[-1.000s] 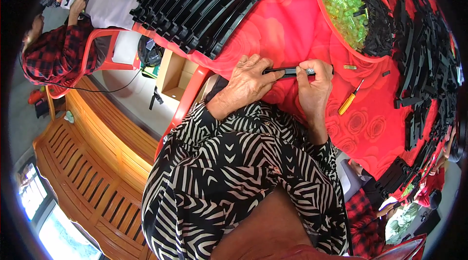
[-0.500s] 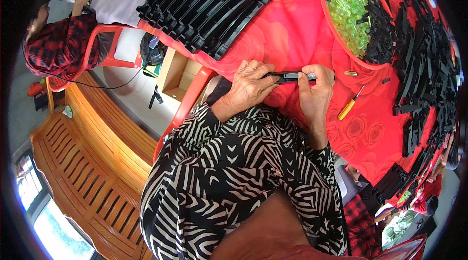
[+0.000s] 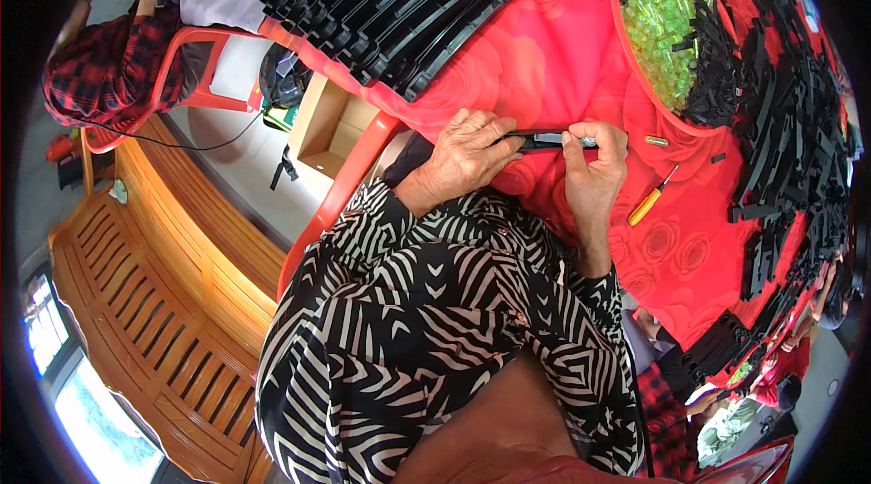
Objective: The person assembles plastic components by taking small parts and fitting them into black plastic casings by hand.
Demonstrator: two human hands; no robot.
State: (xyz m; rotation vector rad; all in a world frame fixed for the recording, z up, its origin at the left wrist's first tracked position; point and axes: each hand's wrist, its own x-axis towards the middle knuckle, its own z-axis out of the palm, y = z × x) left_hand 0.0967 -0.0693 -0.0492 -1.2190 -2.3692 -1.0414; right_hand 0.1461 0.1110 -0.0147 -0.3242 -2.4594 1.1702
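My left hand (image 3: pixel 467 157) and my right hand (image 3: pixel 594 171) together grip a narrow black plastic strip (image 3: pixel 543 139) held level just above the red rose-patterned tablecloth (image 3: pixel 553 58). The left hand pinches its left end. The right hand's fingers close over the right end, where a small pale piece (image 3: pixel 588 141) shows. Much of the strip is hidden by my fingers.
A red basin (image 3: pixel 635 76) of green translucent pieces and black parts stands at the far right. A yellow-handled screwdriver (image 3: pixel 651 200) lies right of my hands. Stacked black curved strips (image 3: pixel 390 3) lie far left, loose black strips (image 3: pixel 789 121) pile right. A person in plaid (image 3: pixel 109 67) sits left.
The view has drifted slightly, shifting everything a little right and up. Both hands keep the same grip on the black strip.
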